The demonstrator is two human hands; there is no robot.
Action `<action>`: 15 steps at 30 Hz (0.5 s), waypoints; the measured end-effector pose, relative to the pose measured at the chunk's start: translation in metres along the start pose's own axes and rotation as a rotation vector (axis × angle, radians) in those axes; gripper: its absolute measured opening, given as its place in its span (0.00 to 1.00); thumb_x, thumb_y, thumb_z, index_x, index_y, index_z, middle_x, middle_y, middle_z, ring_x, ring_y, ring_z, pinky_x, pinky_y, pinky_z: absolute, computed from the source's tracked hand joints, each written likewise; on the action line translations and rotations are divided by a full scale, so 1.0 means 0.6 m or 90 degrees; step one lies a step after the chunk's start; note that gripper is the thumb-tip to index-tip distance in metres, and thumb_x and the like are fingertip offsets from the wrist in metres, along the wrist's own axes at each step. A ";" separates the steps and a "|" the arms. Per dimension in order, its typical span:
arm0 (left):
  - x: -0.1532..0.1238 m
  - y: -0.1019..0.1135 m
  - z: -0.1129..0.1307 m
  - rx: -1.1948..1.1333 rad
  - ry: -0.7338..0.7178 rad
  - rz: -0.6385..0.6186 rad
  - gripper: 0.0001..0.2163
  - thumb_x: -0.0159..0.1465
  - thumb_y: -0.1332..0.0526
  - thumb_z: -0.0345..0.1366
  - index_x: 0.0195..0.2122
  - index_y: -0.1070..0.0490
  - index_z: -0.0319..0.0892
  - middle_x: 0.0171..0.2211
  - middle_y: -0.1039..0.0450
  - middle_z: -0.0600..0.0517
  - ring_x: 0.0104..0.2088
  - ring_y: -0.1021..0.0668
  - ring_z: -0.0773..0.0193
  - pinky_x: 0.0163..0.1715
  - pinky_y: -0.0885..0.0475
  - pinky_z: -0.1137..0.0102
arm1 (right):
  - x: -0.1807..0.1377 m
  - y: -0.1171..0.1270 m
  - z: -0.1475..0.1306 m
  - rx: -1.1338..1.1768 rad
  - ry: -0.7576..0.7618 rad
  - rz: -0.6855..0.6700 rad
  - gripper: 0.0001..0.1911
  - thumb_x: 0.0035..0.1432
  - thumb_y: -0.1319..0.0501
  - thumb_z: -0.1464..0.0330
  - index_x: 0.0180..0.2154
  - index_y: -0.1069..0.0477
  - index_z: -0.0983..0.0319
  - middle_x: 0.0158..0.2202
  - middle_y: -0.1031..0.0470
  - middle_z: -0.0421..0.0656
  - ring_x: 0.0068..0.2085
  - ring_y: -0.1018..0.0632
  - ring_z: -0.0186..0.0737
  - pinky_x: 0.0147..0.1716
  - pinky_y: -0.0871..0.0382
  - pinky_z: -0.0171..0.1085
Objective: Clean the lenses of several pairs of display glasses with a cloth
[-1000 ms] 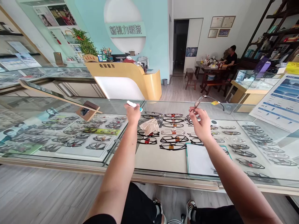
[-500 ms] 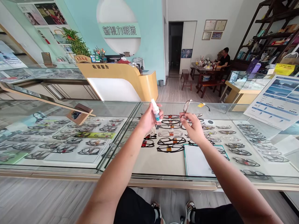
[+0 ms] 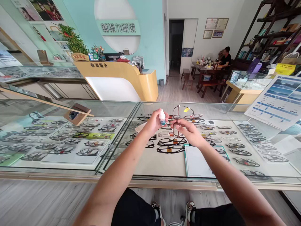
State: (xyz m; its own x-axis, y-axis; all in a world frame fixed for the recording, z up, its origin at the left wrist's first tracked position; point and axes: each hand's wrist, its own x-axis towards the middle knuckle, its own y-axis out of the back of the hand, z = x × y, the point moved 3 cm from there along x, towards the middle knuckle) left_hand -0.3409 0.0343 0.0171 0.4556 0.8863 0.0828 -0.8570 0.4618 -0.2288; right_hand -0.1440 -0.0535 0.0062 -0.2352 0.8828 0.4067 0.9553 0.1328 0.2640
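Note:
My left hand (image 3: 154, 121) is closed around a small white spray bottle (image 3: 162, 116), held upright with its top turned toward the glasses. My right hand (image 3: 188, 131) pinches a pair of thin-framed glasses (image 3: 178, 114) by the frame, lenses raised, a yellow tag (image 3: 186, 109) hanging on one temple. Both hands are close together above the glass counter (image 3: 155, 163), over rows of display frames (image 3: 169, 145). A beige cloth (image 3: 140, 126) lies on the glass, mostly hidden behind my left wrist.
A white sheet in a teal-edged tray (image 3: 199, 161) lies under the glass near my right arm. A tilted mirror on a wooden stand (image 3: 77, 113) stands to the left. A person (image 3: 225, 59) sits at a table far back. A yellow reception desk (image 3: 122, 80) stands beyond.
My left hand lifted the spray bottle off the counter and brought it upright toward the glasses. My right hand moved the glasses left to meet it. The view shifted slightly right.

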 end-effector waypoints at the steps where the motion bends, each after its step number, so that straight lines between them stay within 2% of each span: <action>1: 0.002 0.002 -0.005 0.020 -0.001 0.023 0.28 0.61 0.33 0.67 0.29 0.26 0.44 0.29 0.28 0.50 0.31 0.26 0.62 0.30 0.24 0.69 | 0.000 -0.001 -0.001 0.011 0.000 -0.005 0.26 0.77 0.35 0.42 0.55 0.15 0.54 0.52 0.13 0.46 0.52 0.15 0.51 0.54 0.22 0.49; 6: 0.011 0.012 -0.029 0.144 -0.026 0.087 0.26 0.62 0.35 0.66 0.33 0.24 0.44 0.31 0.27 0.51 0.32 0.25 0.62 0.31 0.25 0.70 | 0.001 -0.008 -0.003 0.061 0.006 -0.043 0.29 0.75 0.35 0.38 0.54 0.14 0.53 0.52 0.12 0.46 0.47 0.15 0.48 0.49 0.20 0.47; 10: 0.014 0.013 -0.039 0.204 -0.051 0.060 0.25 0.65 0.38 0.65 0.34 0.24 0.45 0.32 0.27 0.52 0.32 0.26 0.62 0.32 0.27 0.69 | 0.001 -0.010 -0.007 0.048 0.015 -0.051 0.29 0.75 0.35 0.38 0.53 0.13 0.54 0.46 0.13 0.46 0.45 0.16 0.47 0.49 0.21 0.46; 15: 0.013 0.009 -0.036 0.204 -0.064 0.040 0.25 0.66 0.39 0.64 0.32 0.25 0.45 0.30 0.28 0.52 0.29 0.27 0.62 0.31 0.27 0.68 | 0.000 -0.010 -0.012 0.043 0.012 -0.054 0.29 0.76 0.36 0.38 0.53 0.13 0.54 0.47 0.13 0.46 0.47 0.16 0.48 0.50 0.21 0.47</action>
State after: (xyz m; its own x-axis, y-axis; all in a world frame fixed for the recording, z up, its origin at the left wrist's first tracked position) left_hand -0.3369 0.0428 -0.0046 0.3875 0.9047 0.1768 -0.9218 0.3794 0.0791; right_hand -0.1508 -0.0574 0.0112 -0.3177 0.8589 0.4016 0.9418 0.2369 0.2384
